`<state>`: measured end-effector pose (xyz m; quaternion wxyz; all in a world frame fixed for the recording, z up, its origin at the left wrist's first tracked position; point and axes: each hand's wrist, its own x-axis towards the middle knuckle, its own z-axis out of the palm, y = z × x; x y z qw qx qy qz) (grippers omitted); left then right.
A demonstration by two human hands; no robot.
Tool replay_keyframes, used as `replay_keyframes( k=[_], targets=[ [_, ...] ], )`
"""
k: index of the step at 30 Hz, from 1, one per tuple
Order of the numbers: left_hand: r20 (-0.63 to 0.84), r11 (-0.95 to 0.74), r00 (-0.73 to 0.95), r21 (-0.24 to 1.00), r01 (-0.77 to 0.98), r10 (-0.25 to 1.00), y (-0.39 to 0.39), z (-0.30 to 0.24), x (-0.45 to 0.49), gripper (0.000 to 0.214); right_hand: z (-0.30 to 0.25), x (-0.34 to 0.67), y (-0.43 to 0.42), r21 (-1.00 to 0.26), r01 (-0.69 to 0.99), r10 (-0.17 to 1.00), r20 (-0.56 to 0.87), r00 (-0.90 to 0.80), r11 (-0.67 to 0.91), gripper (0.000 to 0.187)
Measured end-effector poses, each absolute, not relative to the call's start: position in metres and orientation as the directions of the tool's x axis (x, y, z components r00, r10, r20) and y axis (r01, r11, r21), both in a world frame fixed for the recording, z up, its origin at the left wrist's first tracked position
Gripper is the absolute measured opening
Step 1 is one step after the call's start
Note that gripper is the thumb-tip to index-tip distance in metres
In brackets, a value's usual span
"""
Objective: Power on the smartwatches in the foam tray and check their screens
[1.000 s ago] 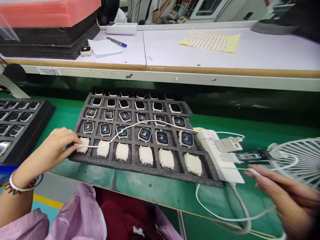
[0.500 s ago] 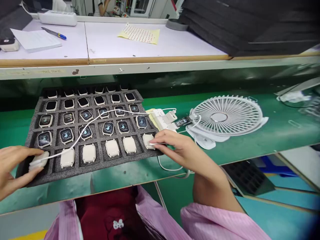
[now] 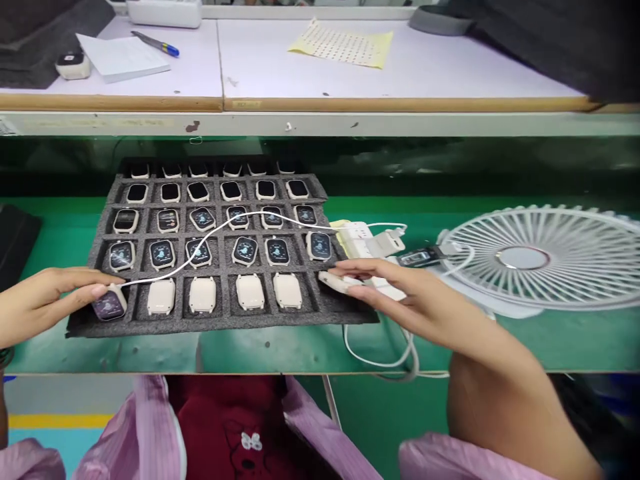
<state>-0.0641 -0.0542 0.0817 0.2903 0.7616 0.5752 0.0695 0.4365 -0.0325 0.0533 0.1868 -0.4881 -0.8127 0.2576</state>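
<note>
A dark grey foam tray [image 3: 200, 327] holds rows of cream smartwatch bodies without straps. At its front left corner my left hand [image 3: 55, 300] grips a smartwatch [image 3: 111, 305], now screen side up, with a white charging cable [image 3: 173, 272] running from behind it across the tray. My right hand [image 3: 395, 287] is closed on another smartwatch [image 3: 334, 281], tilted on edge over the front right compartment. Something white lies between its fingers, partly hidden. Between the hands, front-row watches such as this one [image 3: 203, 295] lie back side up; farther rows show their screens.
Right of the tray are a white power strip [image 3: 357, 240] with a plug-in charger [image 3: 387, 243], a small dark meter [image 3: 420, 257] and a white fan [image 3: 550, 260]. Loose cable [image 3: 380, 363] hangs by the front edge. The shelf bears a pen [image 3: 155, 43], paper [image 3: 123, 59] and a yellow sticker sheet [image 3: 345, 43].
The left-hand watch has turned from back up to screen up. My right hand has lifted and tilted its watch from lying flat. The view has shifted to the right side's fan.
</note>
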Motion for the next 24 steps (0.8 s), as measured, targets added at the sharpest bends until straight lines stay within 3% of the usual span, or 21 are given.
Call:
replay_keyframes(
  k=[4,9,20,24],
  targets=[
    [-0.23,-0.189,0.349,0.52,0.833,0.908,-0.054,0.086,-0.061,0.052,0.05,0.438,-0.022,-0.657,0.705,0.935,0.0,-0.355,0.268,0.042],
    [-0.259,-0.171,0.359,0.544,0.821,0.897,-0.057,0.085,-0.058,0.048,0.051,0.427,-0.015,-0.63,0.743,0.917,-0.119,-0.38,0.226,0.043],
    [-0.292,-0.154,0.371,0.564,0.811,0.882,-0.055,0.084,-0.056,0.043,0.055,0.424,-0.016,-0.628,0.725,0.904,-0.078,-0.421,0.283,0.037],
    [-0.229,-0.112,0.263,0.517,0.848,0.937,-0.058,0.091,-0.052,0.044,0.055,0.423,-0.017,-0.628,0.718,0.902,-0.057,-0.427,0.3,0.037]
  ],
)
